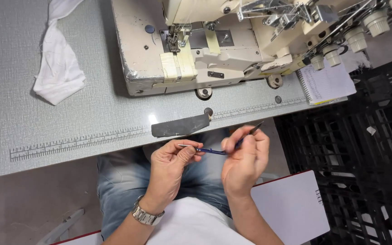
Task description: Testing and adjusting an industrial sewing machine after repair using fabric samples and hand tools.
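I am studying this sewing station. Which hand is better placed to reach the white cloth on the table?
Probably the left hand. The white cloth lies far on the table's left side, nearer that hand. The right hand sits farther right. Both hold the blue tool, so one must release its grip first.

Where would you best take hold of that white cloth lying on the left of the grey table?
Probably at the narrow twisted neck of the white cloth, pinching from above. There the fabric is bunched into a thin ridge, while the lower part spreads flat and wide on the grey table. Both hands, left hand and right hand, are busy with a thin blue tool.
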